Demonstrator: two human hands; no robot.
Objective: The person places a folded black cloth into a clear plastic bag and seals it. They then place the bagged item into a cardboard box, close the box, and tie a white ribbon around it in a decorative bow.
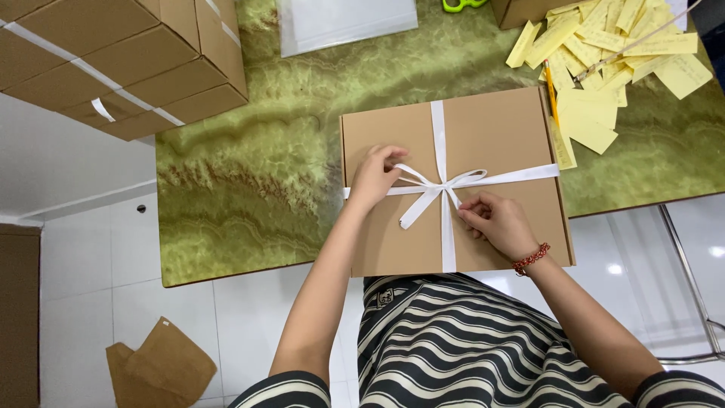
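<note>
The flat brown cardboard box [491, 136] lies at the near edge of the green marbled table [257, 189], part of it hanging out over the person's lap. A white ribbon [439, 136] crosses it in 2 directions, and the bow [445, 185] sits right at the crossing, near the middle of the lid. The left hand [374, 177] is down on the box, fingers curled in and pinching the left loop of the bow. The right hand [498, 223], with a red bead bracelet [531, 258] at the wrist, rests on the lid just right of the knot, fingertips drawn together and nipping a ribbon strand. 1 loose tail of ribbon trails down to the left of the knot.

Just past the box's right edge lies an orange pencil [550, 91], with a heap of yellow paper slips [604, 53] spread behind it. A white sheet [343, 23] lies at the far side. Top left stands a stack of ribboned cardboard boxes [113, 60]. Down on the white tiled floor [91, 249] is a scrap of brown cardboard [162, 370].
</note>
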